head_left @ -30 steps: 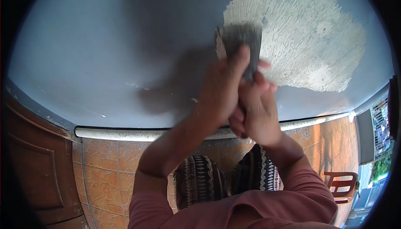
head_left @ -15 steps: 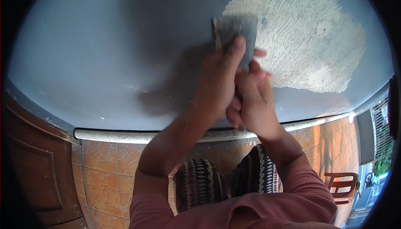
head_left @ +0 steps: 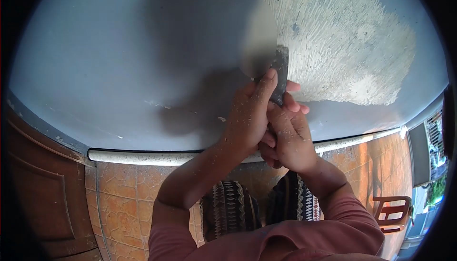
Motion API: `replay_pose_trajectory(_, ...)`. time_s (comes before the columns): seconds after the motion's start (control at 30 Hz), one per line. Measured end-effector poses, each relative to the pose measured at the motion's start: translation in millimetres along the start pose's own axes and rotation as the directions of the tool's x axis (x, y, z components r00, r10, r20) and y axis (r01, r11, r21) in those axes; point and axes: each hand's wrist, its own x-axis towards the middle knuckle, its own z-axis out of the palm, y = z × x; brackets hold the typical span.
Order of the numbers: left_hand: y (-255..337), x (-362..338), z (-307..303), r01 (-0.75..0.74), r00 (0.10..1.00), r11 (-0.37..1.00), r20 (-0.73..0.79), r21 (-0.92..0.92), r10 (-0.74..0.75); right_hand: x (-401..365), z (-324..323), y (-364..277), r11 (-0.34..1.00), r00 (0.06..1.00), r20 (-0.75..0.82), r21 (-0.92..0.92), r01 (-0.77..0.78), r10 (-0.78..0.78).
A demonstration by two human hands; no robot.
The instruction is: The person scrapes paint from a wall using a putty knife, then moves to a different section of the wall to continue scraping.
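Both hands are closed round a dark scraper point(head_left: 282, 65) held against the grey wall. My left hand point(head_left: 250, 111) grips it with the thumb laid along its upper part. My right hand point(head_left: 291, 135) wraps round the lower end, just below and right of the left, and the handle is mostly hidden between them. The scraper's top end lies at the left border of a rough, pale bared patch point(head_left: 342, 42) in the wall's paint. A blurred pale shape point(head_left: 262, 37) shows just left of the scraper. Small flecks dot both hands and forearms.
Grey painted wall point(head_left: 95, 70) spreads to the left, with shadows on it. A white pipe point(head_left: 138, 156) runs along its foot above orange floor tiles point(head_left: 119, 189). A brown wooden door point(head_left: 38, 189) stands at left, and a brown chair point(head_left: 392, 213) at right.
Both hands and the scraper have moved down the wall, and the broad blade face no longer shows as it did. The blurred pale shape has appeared beside the scraper.
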Motion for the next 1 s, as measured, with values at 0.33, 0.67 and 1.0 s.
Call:
replay_pose_trajectory(0.33, -1.9, -1.6, -1.8, 0.041, 0.999, 0.999, 0.007, -0.031, -0.041, -1.4, -0.8, 4.5, 0.999, 0.999, -0.006, -0.006, -0.042, 0.042)
replay_pose_trajectory(0.67, 1.8, 5.9, -0.8, 0.024, 1.000, 1.000, 0.006, -0.008, -0.024, 5.0, 0.1, -1.1, 1.000, 0.999, -0.038, 0.000, 0.012, -0.012)
replay_pose_trajectory(1.0, 17.1, 12.8, 0.0, -0.025, 1.000, 1.000, -0.008, 0.011, 0.025, 16.6, 0.6, -11.5, 0.995, 0.996, 0.018, -0.046, 0.088, -0.087)
